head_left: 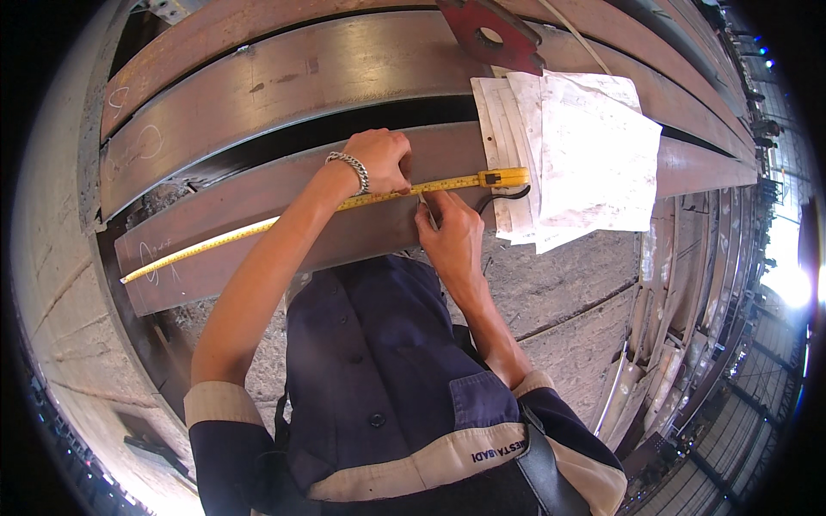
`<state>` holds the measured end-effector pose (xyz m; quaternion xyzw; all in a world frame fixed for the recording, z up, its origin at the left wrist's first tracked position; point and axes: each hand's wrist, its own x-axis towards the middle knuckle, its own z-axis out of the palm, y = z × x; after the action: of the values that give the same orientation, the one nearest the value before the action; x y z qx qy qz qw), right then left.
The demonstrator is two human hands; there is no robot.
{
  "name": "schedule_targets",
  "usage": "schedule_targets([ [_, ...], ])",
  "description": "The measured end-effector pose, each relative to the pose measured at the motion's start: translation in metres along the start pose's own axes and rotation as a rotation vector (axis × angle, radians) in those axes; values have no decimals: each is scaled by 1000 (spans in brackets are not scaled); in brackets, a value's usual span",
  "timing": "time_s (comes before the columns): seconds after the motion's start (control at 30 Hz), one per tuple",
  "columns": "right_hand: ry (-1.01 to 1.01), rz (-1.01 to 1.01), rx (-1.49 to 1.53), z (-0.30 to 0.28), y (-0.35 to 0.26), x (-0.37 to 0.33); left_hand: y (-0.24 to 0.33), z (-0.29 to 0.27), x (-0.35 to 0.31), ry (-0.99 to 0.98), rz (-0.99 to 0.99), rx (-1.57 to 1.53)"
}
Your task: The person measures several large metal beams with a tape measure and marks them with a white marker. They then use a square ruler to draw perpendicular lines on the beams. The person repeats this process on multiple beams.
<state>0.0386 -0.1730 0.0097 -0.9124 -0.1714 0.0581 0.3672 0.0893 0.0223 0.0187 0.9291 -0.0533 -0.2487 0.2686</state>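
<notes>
A yellow tape measure is drawn out along a brown steel bar; its blade [232,235] runs from the bar's left end to the yellow case [504,177] beside the papers. My left hand [379,162], with a chain bracelet at the wrist, is closed at the blade near the case and presses it to the steel bar [344,245]. Just below the blade, my right hand [452,232] pinches a thin pale stick [422,199], perhaps chalk, its tip close to the blade's edge. Its fingers partly hide the stick.
Marked paper sheets [594,163] lie across the bar to the right. A red metal piece with a hole [477,39] rests above them. More steel bars [301,73] lie beyond, with a dark gap between. White scrawled marks [155,262] show at the bar's left end.
</notes>
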Motion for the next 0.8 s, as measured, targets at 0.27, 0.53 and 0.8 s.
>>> schedule_targets([
  [0.27, -31, -6, -42, -2, -10, 0, 0, 0, 0, -13, -13, -12],
  [0.53, -397, 24, -421, -72, -17, 3, -2, 0, 1, -12, 15, -18],
  [0.8, 145, 85, -267, -106, -4, 30, -7, 6, 2, 43, 73, 11],
])
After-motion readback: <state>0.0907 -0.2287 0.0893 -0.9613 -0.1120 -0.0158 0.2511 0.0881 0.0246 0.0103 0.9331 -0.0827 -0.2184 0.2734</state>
